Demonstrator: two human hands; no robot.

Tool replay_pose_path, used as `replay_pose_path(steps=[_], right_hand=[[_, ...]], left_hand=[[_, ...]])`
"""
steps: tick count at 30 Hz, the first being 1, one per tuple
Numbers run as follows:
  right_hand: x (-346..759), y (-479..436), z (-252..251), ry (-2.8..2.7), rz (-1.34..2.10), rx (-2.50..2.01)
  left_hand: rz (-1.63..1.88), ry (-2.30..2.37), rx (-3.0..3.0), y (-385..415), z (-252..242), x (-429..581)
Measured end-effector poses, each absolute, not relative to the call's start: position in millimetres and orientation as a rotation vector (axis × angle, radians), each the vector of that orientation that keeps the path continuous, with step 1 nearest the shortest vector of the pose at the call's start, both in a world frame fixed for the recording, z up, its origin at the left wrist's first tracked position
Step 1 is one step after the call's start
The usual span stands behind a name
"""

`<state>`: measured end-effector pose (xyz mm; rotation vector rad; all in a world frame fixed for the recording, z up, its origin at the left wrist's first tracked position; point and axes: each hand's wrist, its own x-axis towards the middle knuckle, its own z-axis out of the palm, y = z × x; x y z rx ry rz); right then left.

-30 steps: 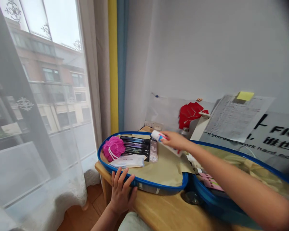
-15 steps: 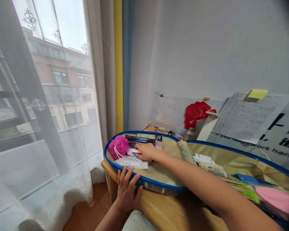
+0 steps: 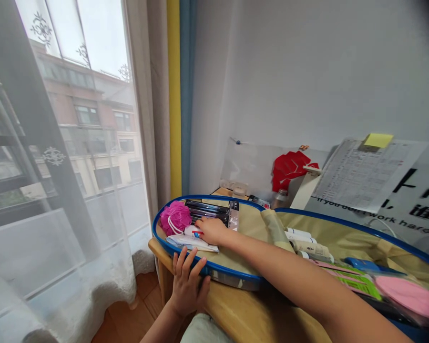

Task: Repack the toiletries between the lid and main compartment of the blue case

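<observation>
An open two-sided case with blue edging and a beige lining lies on the wooden table. In its left half, my right hand has its fingers curled over a white tube with red and blue print, part of it hidden under the hand. Left of the tube sits a pink mesh bath puff with a white cord. A flat white packet lies in front, and a pack of black sticks behind. My left hand, fingers spread, rests against the case's near edge.
The case's right half holds white tubes, a green and pink packet, a blue item and a pink oval item. A bottle stands behind. Sheer curtains hang at left.
My right hand has shifted slightly left and down with the white tube, which now sits closer against the bath puff and over the white packet. My left hand stays at the edge.
</observation>
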<state>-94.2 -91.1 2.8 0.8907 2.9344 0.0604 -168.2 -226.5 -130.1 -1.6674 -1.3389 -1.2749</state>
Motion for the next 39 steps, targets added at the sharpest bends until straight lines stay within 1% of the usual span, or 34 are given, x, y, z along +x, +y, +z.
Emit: replay_pose_path(steps=[4, 9, 14, 17, 21, 25, 30, 33, 39], right_hand=[[-87.0, -83.3, 13.4, 2.969, -0.018, 0.895], [-43.4, -56.6, 52.7, 3.042, -0.071, 1.031], [54.1, -28.4, 96.9, 3.046, 0.003, 1.428], [121.4, -21.2, 105.7, 2.961, 0.041, 1.663], [191.3, -23.4, 92.5, 2.78, -0.115, 1.804], [227.9, -34.6, 71.9, 2.632, -0.292, 1.852], [243.5, -65.6, 54.4, 2.621, -0.38, 1.692], [247.1, -88.0, 44.5, 2.595, -0.366, 1.59], [245.8, -110.9, 32.1, 2.558, -0.242, 1.593]], left_hand=[[-1.261, -1.333, -1.681, -226.9, -130.0, -169.1], [-1.256, -1.328, -1.683, -226.9, -131.4, -171.4], [-1.277, -1.315, -1.687, -227.1, -129.3, -171.3], [-1.286, -1.291, -1.699, -227.1, -128.0, -171.4], [-1.286, -1.293, -1.707, -226.5, -130.4, -173.1], [-1.278, -1.31, -1.707, -226.0, -133.0, -174.3], [-1.28, -1.292, -1.716, -226.6, -133.1, -175.0], [-1.274, -1.297, -1.725, -226.8, -132.8, -175.4], [-1.284, -1.272, -1.739, -226.2, -130.9, -176.1]])
